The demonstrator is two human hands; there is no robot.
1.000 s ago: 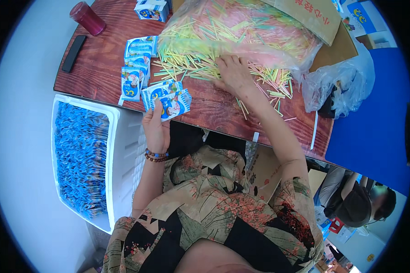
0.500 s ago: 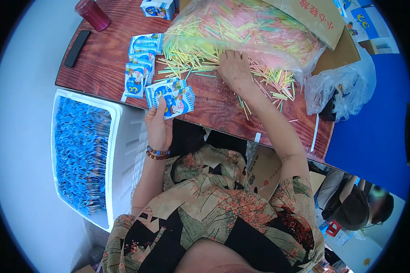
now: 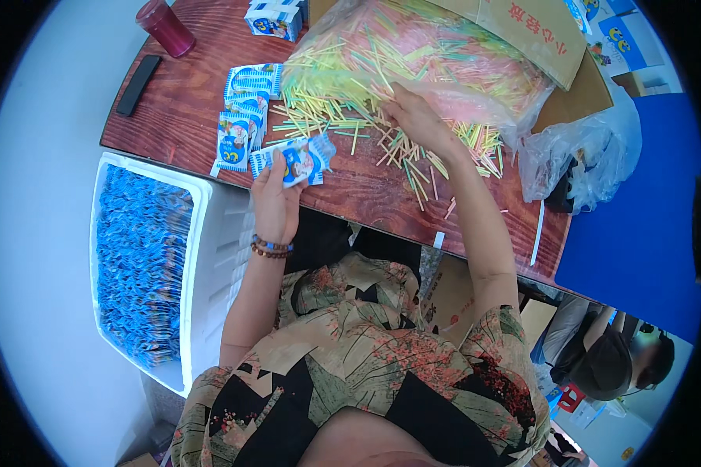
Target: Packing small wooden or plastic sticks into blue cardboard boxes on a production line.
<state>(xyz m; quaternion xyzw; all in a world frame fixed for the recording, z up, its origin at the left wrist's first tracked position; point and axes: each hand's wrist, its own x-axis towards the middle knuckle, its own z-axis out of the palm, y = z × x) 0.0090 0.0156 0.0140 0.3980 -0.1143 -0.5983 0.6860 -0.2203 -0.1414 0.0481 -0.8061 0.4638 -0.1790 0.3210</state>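
1. Head view looks down on a reddish wooden table (image 3: 179, 117), with the person's two forearms coming up from the lower edge.
2. The left hand (image 3: 274, 201) is closed around a small blue and white packet (image 3: 297, 160), held at the near edge of the table with the fingers curled under it.
3. The right hand (image 3: 419, 118) lies on a heap of thin coloured sticks (image 3: 343, 117), yellow, green and pink; its fingers are bent down into the sticks, but I cannot tell whether they pinch one.
4. Most of the sticks are inside a big clear plastic bag (image 3: 444, 54), and many are spilled out loose on the table beside the right hand.
5. More blue and white packets (image 3: 241, 117) lie in a short row just left of the held packet.
6. A white crate (image 3: 202, 233) stands on the floor to the left of the table, filled with many blue packets.
7. A dark red cup (image 3: 165, 26) and a black flat remote-like thing (image 3: 138, 84) are at the far left part of the table.
8. A brown cardboard box (image 3: 537, 39) sits behind the bag.
9. A bead bracelet (image 3: 271, 247) is on the left wrist.
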